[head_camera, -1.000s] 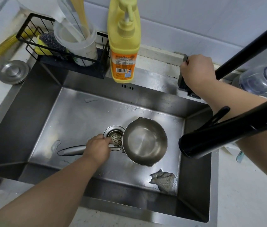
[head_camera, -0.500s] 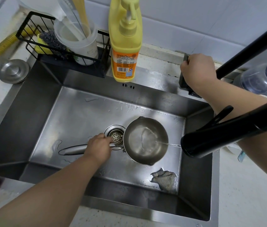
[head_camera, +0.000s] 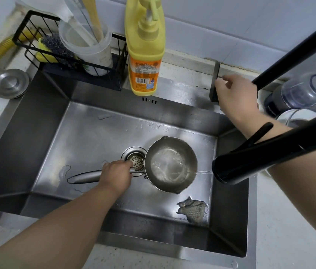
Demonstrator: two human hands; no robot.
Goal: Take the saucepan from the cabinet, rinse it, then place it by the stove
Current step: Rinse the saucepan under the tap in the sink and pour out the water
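Nearest the viewer, at the near right corner of the sink (head_camera: 42, 121) floor, a crumpled grey cloth (head_camera: 192, 209) lies wet and well apart from the work. Just beyond it, the saucepan (head_camera: 170, 165) sits upright on the sink floor, right of the drain strainer (head_camera: 136, 159), its long handle (head_camera: 84, 176) running left. The left hand (head_camera: 117, 174) grips that handle close to the bowl, fingers curled round it. From the black faucet spout (head_camera: 250, 160) at the right a thin stream of water (head_camera: 200, 172) falls into the pan's right side, and a shallow film swirls over the base — the rinse, by this evidence, is only starting.

Farther back, the right hand (head_camera: 234, 96) rests at the dark faucet control (head_camera: 214, 82) on the far rim, fingers curled about its top edge; how firmly it pinches cannot be told. At the far left stand a wire rack (head_camera: 37, 43) with a plastic cup (head_camera: 87, 47) of utensils, and a yellow soap bottle (head_camera: 144, 45) at the far rim's middle.

To rinse well, the flow likely needs raising a little — gently, since a hard jet on a shallow pan would splash over the rim. Keeping the handle level while water gathers, then tilting the pan and swirling toward a pouring lip over the drain, should wet every wall and empty it cleanly.
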